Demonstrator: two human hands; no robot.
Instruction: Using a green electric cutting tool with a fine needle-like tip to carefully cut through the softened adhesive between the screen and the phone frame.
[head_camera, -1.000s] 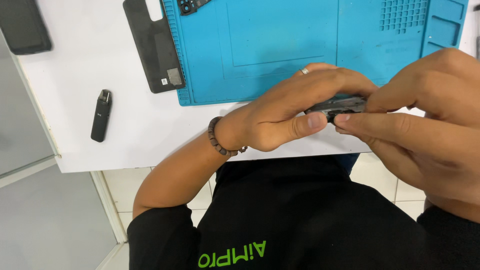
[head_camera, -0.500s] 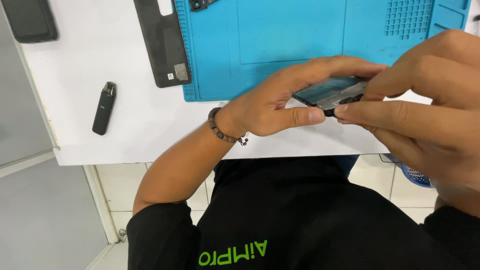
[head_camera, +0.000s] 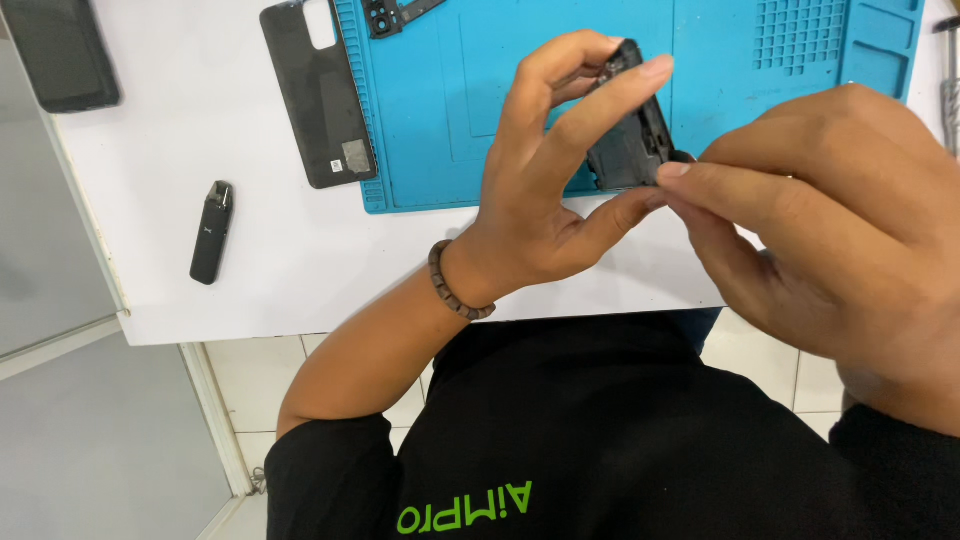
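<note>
From the head camera, looking down, we see our left hand (head_camera: 545, 190) raised above the near edge of the blue work mat (head_camera: 520, 90), gripping a dark phone body (head_camera: 632, 125) that stands tilted on edge — the forefinger runs along its upper side, the thumb presses up from below, and the other fingers curl round its far end. Our right hand (head_camera: 820, 240) comes in from the right, its thumb and forefinger pressed together at the lower corner of the phone body, just where the left thumb tip also meets it; whether they pinch a small part there or only the edge itself, we cannot tell. The phone body is held in the air over the mat, not resting on it. A brown bead bracelet (head_camera: 455, 285) sits on the left wrist. On the white table (head_camera: 200, 120), a black back cover (head_camera: 318, 95) lies flat, its right edge overlapping the mat's left border, and a small black frame piece (head_camera: 395, 15) lies at the mat's top edge. Well apart to the left lies a small black stick-shaped device (head_camera: 211, 232), and another dark phone (head_camera: 62, 52) rests at the table's far left corner — both untouched.
</note>
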